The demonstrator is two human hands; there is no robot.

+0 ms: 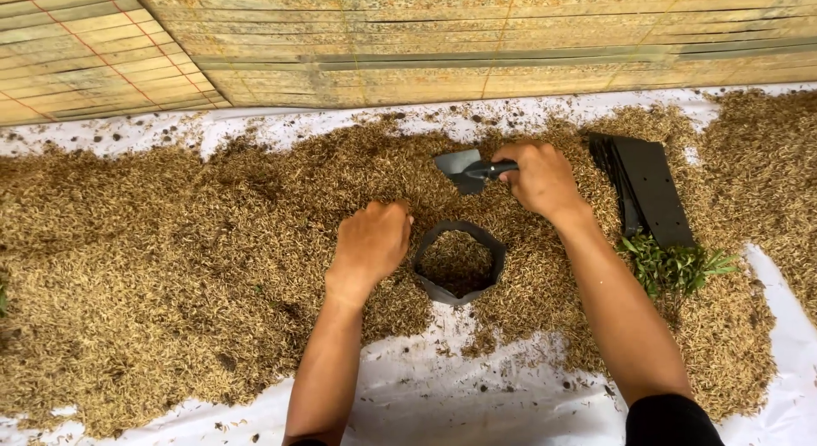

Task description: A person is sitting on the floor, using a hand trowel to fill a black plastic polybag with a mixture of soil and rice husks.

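Head view: black grow bag (458,263) stands open and upright in the rice husk bed (170,259), partly filled with husk. Left hand (372,242) rests just left of the bag, fingers curled down into the husk. Right hand (539,178), beyond the bag, is closed around the handle of a small trowel (464,168). Flat black bags (647,191) and green seedlings (677,267) lie right of the bag.

The right hand (539,179) is covering most of the trowel (464,168) handle; the left hand (372,241) is hiding its own fingertips.
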